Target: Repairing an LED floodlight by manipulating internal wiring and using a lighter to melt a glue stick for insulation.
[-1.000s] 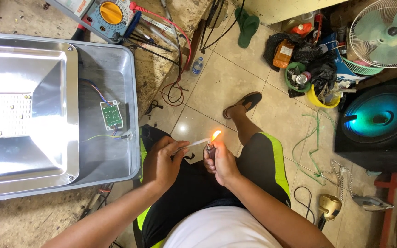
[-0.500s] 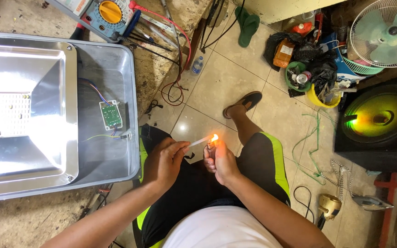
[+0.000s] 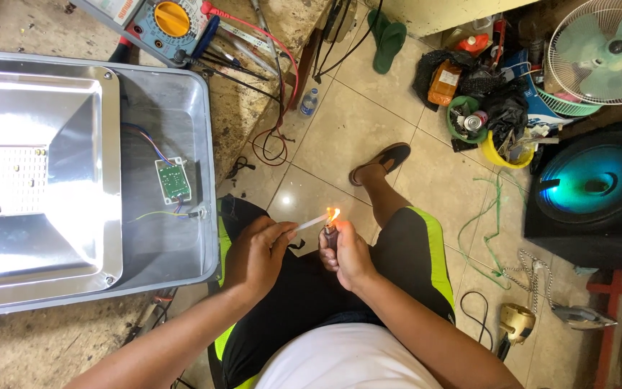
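While the right hand (image 3: 349, 253) is gripping a lit lighter (image 3: 330, 233), the left hand (image 3: 257, 253) is pinching a thin white tube (image 3: 311, 222), its long axis slanting up-right into the flame (image 3: 333, 215) above the lap.

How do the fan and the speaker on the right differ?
The fan is pale, with a wire grille and blades; the speaker is a black box with a cone glowing teal. The fan sits farther from the person and is cropped by the frame. Both have round faces and sit on the floor.

Floodlight housing (image 3: 160, 108) matt grey metal; reflector (image 3: 37, 166) glossy; floor tiles (image 3: 354, 137) smooth.
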